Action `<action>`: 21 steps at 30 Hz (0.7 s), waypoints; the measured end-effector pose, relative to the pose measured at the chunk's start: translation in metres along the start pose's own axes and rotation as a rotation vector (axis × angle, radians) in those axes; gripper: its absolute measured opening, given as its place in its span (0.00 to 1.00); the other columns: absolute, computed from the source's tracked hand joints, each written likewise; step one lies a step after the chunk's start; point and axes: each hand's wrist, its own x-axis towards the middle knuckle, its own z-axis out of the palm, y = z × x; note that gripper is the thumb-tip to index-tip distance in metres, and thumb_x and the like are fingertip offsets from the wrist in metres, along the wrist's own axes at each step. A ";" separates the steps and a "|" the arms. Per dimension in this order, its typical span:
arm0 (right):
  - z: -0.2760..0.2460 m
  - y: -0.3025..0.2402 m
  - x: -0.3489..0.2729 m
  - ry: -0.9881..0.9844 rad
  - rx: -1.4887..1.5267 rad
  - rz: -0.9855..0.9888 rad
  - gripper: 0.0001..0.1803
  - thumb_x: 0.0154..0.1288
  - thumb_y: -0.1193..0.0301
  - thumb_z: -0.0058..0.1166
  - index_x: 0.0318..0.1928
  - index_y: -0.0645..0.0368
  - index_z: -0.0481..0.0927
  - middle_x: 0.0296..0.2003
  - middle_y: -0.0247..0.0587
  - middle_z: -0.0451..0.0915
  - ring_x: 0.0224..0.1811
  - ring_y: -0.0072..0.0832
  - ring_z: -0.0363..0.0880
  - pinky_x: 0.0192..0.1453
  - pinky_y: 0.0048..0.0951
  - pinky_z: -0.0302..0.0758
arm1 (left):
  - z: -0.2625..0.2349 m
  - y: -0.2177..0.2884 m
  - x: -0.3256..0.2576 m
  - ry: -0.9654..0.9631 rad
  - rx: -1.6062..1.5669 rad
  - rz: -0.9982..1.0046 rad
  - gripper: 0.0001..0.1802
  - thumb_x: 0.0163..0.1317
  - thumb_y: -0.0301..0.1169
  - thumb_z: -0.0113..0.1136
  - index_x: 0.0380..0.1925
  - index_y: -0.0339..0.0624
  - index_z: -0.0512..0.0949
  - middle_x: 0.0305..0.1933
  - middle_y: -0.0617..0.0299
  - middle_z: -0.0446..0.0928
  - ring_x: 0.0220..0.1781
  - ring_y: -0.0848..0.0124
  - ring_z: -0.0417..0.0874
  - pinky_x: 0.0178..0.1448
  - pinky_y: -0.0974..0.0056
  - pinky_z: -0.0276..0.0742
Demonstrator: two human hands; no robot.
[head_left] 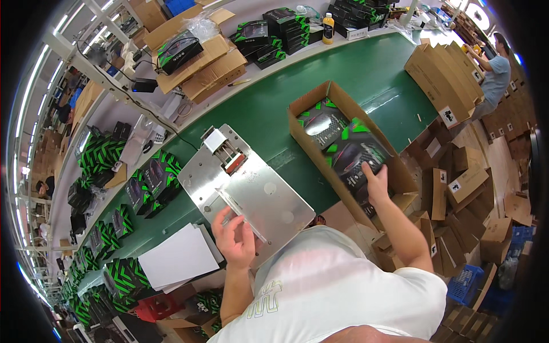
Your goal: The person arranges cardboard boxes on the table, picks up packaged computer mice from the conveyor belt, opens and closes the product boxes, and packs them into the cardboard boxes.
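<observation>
My right hand [376, 184] grips a black and green product box [355, 155], which sits tilted inside a long open brown carton [295, 127]. The thumb lies on the box's printed face; the other fingers are partly hidden behind its edge. Another box [321, 124] of the same kind lies at the carton's far end. My left hand [234, 239] hovers at the near left edge of a flat metal fixture [263, 197], fingers loosely bent and apart, with nothing in them. A small clamp-like mechanism [229, 154] with a red-brown block is mounted on the fixture's far end.
White paper sheets [178, 257] lie left of the fixture on the green bench [251, 108]. Several black and green boxes [154, 180] line the left side. Folded cartons [443, 80] stand at the right, near a person in blue [496, 77]. A yellow bottle [327, 28] stands on the back shelf.
</observation>
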 end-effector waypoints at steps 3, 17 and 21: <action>-0.012 0.021 0.041 -0.258 -0.457 0.598 0.34 0.67 0.49 0.57 0.58 0.64 0.68 0.37 0.46 0.81 0.41 0.36 0.82 0.45 0.32 0.75 | -0.010 0.004 -0.007 -0.011 -0.052 -0.091 0.08 0.57 0.24 0.61 0.37 0.35 0.80 0.56 0.43 0.75 0.59 0.52 0.76 0.64 0.53 0.69; 0.062 -0.105 -0.068 -0.300 -0.464 -0.431 0.13 0.66 0.72 0.57 0.24 0.62 0.75 0.21 0.37 0.77 0.20 0.21 0.72 0.26 0.23 0.67 | -0.041 -0.248 0.052 0.291 0.529 -0.206 0.39 0.52 0.39 0.72 0.61 0.36 0.67 0.66 0.42 0.65 0.68 0.47 0.65 0.71 0.47 0.60; 0.138 -0.100 -0.143 -0.723 -0.562 -0.808 0.06 0.60 0.79 0.58 0.25 0.62 0.77 0.20 0.35 0.75 0.19 0.21 0.70 0.24 0.22 0.65 | -0.038 -0.324 0.087 -0.116 0.863 -0.366 0.56 0.47 0.51 0.75 0.71 0.40 0.57 0.76 0.40 0.48 0.76 0.44 0.50 0.75 0.42 0.51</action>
